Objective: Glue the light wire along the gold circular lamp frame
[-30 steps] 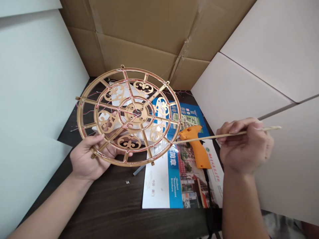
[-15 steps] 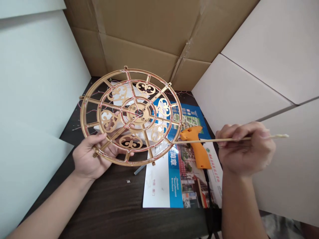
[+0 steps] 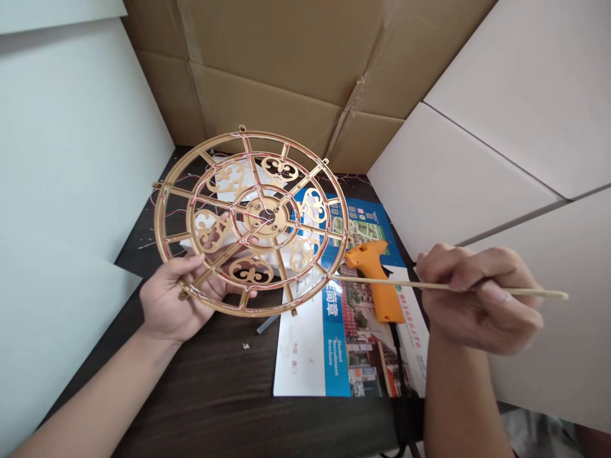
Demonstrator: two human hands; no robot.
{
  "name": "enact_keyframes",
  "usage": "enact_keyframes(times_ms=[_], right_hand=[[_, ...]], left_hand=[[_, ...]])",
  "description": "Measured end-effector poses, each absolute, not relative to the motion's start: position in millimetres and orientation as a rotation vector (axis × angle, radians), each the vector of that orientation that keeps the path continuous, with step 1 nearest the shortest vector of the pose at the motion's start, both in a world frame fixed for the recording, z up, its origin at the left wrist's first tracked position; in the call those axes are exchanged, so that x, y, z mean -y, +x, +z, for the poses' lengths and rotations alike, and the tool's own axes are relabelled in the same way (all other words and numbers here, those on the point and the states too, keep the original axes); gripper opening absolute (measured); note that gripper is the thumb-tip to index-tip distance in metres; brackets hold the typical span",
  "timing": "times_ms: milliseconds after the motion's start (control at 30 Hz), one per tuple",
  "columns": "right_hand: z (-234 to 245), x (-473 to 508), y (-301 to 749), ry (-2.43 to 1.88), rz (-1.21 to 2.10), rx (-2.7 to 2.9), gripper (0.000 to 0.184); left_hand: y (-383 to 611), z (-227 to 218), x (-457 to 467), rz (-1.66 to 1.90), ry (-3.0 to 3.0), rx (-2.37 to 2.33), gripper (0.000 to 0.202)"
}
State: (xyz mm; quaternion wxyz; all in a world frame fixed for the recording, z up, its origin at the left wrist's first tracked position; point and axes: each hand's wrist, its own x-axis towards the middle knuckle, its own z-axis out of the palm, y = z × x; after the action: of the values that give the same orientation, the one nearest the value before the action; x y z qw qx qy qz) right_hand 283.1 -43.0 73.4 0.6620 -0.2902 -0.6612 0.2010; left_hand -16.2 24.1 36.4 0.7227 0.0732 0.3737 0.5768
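Observation:
My left hand (image 3: 179, 296) grips the lower left of a round gold openwork frame (image 3: 281, 219), thumb in front and fingers behind. Red and white wires run along its rings and spokes and gather at the hub. Pinched in my right hand (image 3: 480, 296) is a thin wooden stick (image 3: 396, 282), held nearly level. The stick's left tip reaches the frame's lower right rim; whether it touches, I cannot tell. An orange glue gun (image 3: 382, 286) lies behind the stick, between the frame and my right hand.
The glue gun rests on a printed brochure (image 3: 305, 366) on the dark table (image 3: 214, 388). A grey glue stick (image 3: 268, 323) and a white scrap (image 3: 245, 346) lie under the frame. Cardboard (image 3: 267, 57) stands behind, with white panels (image 3: 501, 140) at both sides.
My right hand has shifted slightly right and down and turned, and the stick now slopes down to the right. My left hand and the frame are nearly still.

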Motion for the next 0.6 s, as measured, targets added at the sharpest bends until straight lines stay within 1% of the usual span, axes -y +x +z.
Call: enact_keyframes(times_ms=[167, 367, 467, 533, 600], right_hand=[[75, 46, 281, -0.738, 0.501, 1.466, 0.019], [84, 43, 288, -0.671, 0.617, 1.54, 0.021], [89, 44, 291, -0.611, 0.747, 1.553, 0.028], [91, 48, 293, -0.542, 0.853, 1.455, 0.034], [90, 52, 296, -0.448, 0.931, 1.297, 0.036]], left_hand=[[-18, 37, -24, 1.266, 0.17, -0.802, 0.061], [-17, 38, -22, 1.24, 0.172, -0.805, 0.059], [-18, 35, -22, 1.245, 0.197, -0.763, 0.059], [-20, 32, -24, 1.237, 0.218, -0.731, 0.059], [-23, 29, -25, 1.218, 0.225, -0.709, 0.058]])
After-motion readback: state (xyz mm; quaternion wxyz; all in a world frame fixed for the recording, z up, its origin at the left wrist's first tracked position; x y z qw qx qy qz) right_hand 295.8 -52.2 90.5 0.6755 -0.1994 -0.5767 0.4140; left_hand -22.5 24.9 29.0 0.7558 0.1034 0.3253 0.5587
